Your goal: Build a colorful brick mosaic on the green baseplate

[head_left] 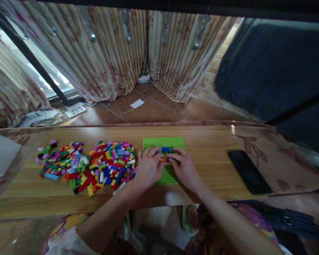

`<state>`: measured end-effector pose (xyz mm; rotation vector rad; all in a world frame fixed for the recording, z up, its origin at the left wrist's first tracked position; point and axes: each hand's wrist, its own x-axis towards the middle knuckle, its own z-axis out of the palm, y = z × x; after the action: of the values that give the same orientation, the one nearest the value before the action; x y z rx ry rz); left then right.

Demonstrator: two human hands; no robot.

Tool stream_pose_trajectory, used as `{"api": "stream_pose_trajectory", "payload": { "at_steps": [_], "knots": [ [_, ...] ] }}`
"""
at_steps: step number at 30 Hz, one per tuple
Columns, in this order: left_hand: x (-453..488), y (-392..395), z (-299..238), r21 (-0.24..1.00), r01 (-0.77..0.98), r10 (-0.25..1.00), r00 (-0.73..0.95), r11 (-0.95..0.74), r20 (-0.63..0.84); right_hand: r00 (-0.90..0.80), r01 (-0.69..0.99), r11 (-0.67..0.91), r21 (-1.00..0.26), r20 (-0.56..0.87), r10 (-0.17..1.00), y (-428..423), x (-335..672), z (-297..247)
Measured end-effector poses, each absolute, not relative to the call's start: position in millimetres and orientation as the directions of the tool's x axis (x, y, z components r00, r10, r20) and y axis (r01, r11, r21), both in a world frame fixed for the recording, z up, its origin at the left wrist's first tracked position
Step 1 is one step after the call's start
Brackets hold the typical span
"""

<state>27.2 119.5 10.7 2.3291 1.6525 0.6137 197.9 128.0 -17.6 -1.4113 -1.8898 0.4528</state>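
A green studded baseplate [164, 142] lies on the wooden table, partly covered by my hands. On it, a small row of toy building bricks [165, 149] shows blue and green on the far side and orange, yellow and red nearer me. My left hand [150, 168] comes in from the left, its thumb and fingers closed on the bricks' left end. From the other side my right hand [185, 168] pinches the right end with bent fingers. The fingers hide part of the bricks, so which exact pieces each hand grips is unclear.
Two heaps of loose mixed bricks, a left heap [61, 159] and a larger middle heap [106, 166], spread left of the baseplate. A black phone [249, 171] lies at the table's right end. A white box [2, 154] stands at far left. Striped curtains [108, 53] hang behind.
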Motion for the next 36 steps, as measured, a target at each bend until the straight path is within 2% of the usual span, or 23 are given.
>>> {"api": "stream_pose_trajectory", "payload": {
  "at_steps": [4,10,14,36],
  "knots": [
    [25.3,115.7,15.8,0.365,0.855,0.927,0.306,-0.369,0.218,-0.088,0.679,0.325,-0.659,0.366,0.926,131.8,201.4,-15.8],
    [28.5,99.7,12.2,0.182,0.874,0.877,0.397,-0.451,0.27,-0.07,0.692,0.304,-0.655,0.358,0.931,136.6,205.5,-11.7],
    [31.0,94.4,5.4,0.119,0.879,0.864,0.417,-0.463,0.281,-0.07,0.691,0.292,-0.661,0.34,0.938,137.1,205.8,-9.5],
    [37.7,92.9,3.1,0.078,0.907,0.879,0.377,-0.414,0.291,-0.098,0.648,0.305,-0.698,0.321,0.942,137.2,203.1,-9.8]
  ]
}}
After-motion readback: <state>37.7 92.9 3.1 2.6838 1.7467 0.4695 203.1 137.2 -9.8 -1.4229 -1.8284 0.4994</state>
